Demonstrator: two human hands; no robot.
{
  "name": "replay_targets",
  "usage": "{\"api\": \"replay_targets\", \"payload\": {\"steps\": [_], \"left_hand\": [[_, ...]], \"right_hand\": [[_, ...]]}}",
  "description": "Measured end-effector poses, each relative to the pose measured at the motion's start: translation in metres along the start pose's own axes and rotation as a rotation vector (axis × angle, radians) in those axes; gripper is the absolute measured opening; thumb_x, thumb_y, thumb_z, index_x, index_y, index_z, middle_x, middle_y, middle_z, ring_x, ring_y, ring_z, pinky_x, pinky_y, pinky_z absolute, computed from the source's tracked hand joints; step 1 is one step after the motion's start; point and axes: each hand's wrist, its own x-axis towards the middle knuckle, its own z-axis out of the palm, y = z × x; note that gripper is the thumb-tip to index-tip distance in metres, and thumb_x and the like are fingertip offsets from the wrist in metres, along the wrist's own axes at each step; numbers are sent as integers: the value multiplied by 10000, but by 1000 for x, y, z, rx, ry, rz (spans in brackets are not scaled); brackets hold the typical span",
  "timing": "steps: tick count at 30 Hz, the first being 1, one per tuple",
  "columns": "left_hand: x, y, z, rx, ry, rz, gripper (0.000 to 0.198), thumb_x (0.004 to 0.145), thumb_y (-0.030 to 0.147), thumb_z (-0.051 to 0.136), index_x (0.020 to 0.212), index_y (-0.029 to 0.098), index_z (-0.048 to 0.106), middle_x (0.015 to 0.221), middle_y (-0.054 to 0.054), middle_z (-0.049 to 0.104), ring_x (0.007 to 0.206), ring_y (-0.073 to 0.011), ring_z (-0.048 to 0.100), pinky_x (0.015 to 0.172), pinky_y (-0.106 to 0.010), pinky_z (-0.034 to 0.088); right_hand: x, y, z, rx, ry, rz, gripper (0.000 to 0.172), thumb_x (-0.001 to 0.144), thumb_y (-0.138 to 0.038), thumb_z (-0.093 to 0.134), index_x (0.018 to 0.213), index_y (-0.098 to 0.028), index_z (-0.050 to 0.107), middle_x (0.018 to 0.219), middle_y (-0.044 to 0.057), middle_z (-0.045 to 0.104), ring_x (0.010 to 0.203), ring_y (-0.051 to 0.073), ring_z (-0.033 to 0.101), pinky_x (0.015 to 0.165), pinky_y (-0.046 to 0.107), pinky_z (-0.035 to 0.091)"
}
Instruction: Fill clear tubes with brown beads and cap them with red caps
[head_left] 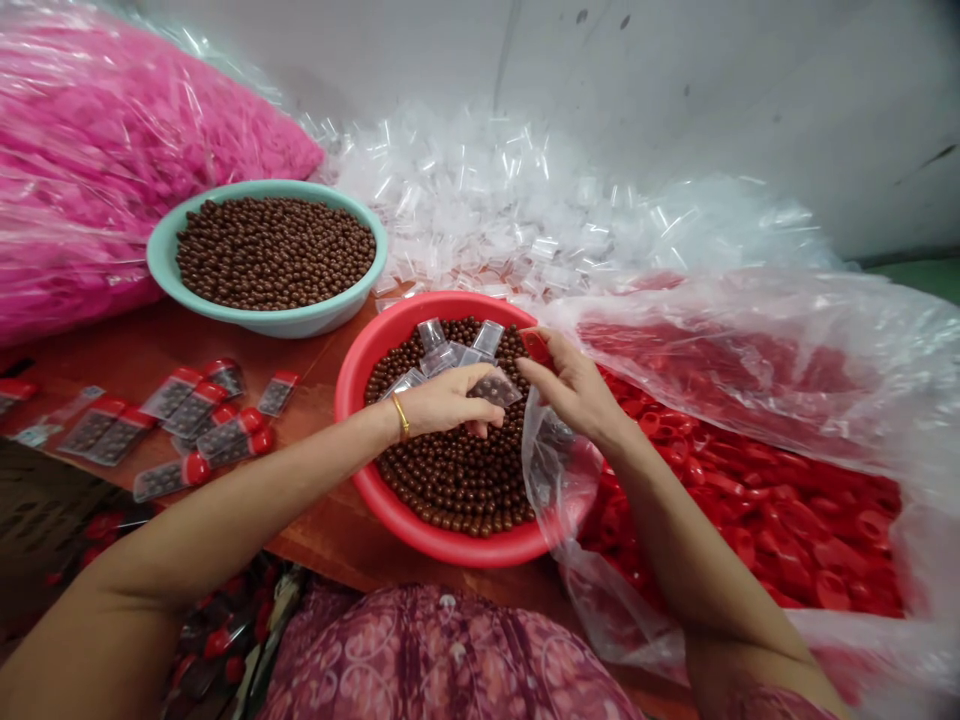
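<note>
A red bowl (352,395) full of small brown balls (457,480) sits in front of me. My left hand (446,403) hovers over it, fingers closed round several small clear bags (450,357), one partly filled with brown balls (496,388). My right hand (576,390) is at the bowl's right rim, pinching a small red plastic piece (536,346) close to the bag in my left hand. A gold bangle (402,415) circles my left wrist.
A teal bowl (169,270) of brown balls stands at the back left. Filled bags with red tops (191,420) lie on the brown table to the left. A big clear sack of red pieces (787,500) fills the right; a pile of clear bags (525,210) lies behind; pink sack (97,160) far left.
</note>
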Motion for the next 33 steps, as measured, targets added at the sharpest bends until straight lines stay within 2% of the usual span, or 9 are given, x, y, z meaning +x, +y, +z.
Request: {"api": "replay_targets", "payload": {"steps": [2, 4, 7, 11, 16, 22, 25, 29, 33], "left_hand": [[1, -3, -1, 15, 9, 50, 173, 735, 167, 564, 873, 135, 465, 690, 29, 603, 518, -46, 563, 522, -166, 446], [2, -6, -1, 32, -4, 90, 182, 761, 205, 569, 883, 138, 452, 704, 19, 609, 518, -53, 571, 520, -175, 449], [2, -10, -1, 79, 2, 132, 211, 766, 242, 593, 882, 136, 452, 679, 34, 583, 485, -48, 545, 498, -178, 451], [-1, -9, 1, 114, 64, 157, 169, 795, 254, 560, 865, 145, 451, 649, 52, 546, 448, -36, 506, 448, -160, 419], [-3, -6, 4, 173, 134, 140, 157, 791, 254, 556, 853, 156, 451, 601, 73, 501, 402, -35, 439, 398, -160, 350], [-2, -9, 3, 326, 207, 182, 172, 713, 249, 616, 783, 142, 500, 618, 65, 480, 525, -65, 441, 503, -190, 368], [-3, -10, 1, 397, 168, 157, 166, 696, 245, 616, 780, 135, 524, 648, 51, 485, 605, -86, 451, 569, -204, 393], [-7, -9, 4, 406, 1, 245, 216, 692, 274, 618, 833, 128, 546, 711, 29, 527, 672, -105, 470, 646, -227, 416], [-7, -6, 10, 499, 62, 220, 119, 615, 210, 599, 664, 141, 515, 598, 48, 460, 586, -87, 418, 559, -206, 354]], "right_hand": [[-4, -4, 1, 172, -94, 43, 351, 870, -350, 400, 1132, -175, 555, 707, -2, 561, 510, 108, 489, 468, 238, 445], [-10, -8, 2, 191, -134, 23, 363, 898, -341, 363, 1154, -175, 559, 683, -6, 543, 504, 108, 479, 479, 243, 455], [-17, -12, 2, 41, -110, -86, 383, 902, -335, 412, 1212, -165, 558, 864, 54, 618, 640, 129, 553, 609, 282, 502], [-23, -11, 2, -23, -97, -203, 420, 917, -286, 412, 1322, -213, 496, 1088, 88, 607, 865, 164, 597, 757, 321, 519], [-28, -9, 6, -92, -37, -329, 457, 930, -210, 384, 1384, -232, 428, 942, 72, 600, 811, 147, 595, 723, 289, 531], [-35, -4, 15, -198, -18, -465, 573, 906, -145, 413, 1456, -250, 294, 935, 75, 591, 842, 159, 605, 736, 280, 533], [-44, -3, 20, -160, 4, -499, 613, 905, -133, 406, 1476, -271, 229, 939, 68, 593, 847, 159, 612, 742, 282, 533], [-57, -9, 20, -85, 17, -471, 626, 895, -117, 415, 1462, -326, 249, 910, 39, 582, 820, 151, 606, 715, 274, 528], [-64, -21, 16, -82, 31, -492, 646, 876, -90, 430, 1457, -322, 269, 882, 34, 563, 757, 136, 585, 664, 246, 511]]}}
